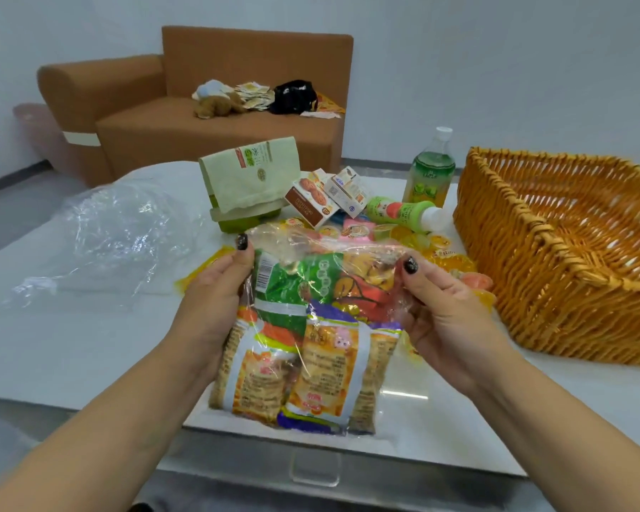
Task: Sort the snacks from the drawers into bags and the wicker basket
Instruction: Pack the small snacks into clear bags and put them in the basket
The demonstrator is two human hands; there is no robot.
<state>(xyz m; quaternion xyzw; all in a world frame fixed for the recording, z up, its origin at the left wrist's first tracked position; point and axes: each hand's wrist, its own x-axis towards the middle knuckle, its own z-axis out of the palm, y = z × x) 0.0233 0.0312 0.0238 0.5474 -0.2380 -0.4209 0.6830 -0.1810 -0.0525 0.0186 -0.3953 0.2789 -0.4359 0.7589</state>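
Note:
A clear plastic bag [303, 338] full of orange, green and purple snack packets hangs just above the white table [71, 338]. My left hand [218, 293] pinches the bag's top left edge. Its top right edge is pinched by my right hand [440, 301]. An empty wicker basket [555, 253] stands at the right. Behind the bag lie loose snacks: two small biscuit boxes [322, 197], several jelly cups [440, 249] and a fallen green bottle [403, 214].
A second, empty clear bag [119, 234] lies crumpled at the left of the table. A green paper-wrapped box [252, 182] and an upright green drink bottle [429, 168] stand at the back. An orange sofa [200, 105] with clutter sits beyond. A drawer handle [315, 471] shows below the table edge.

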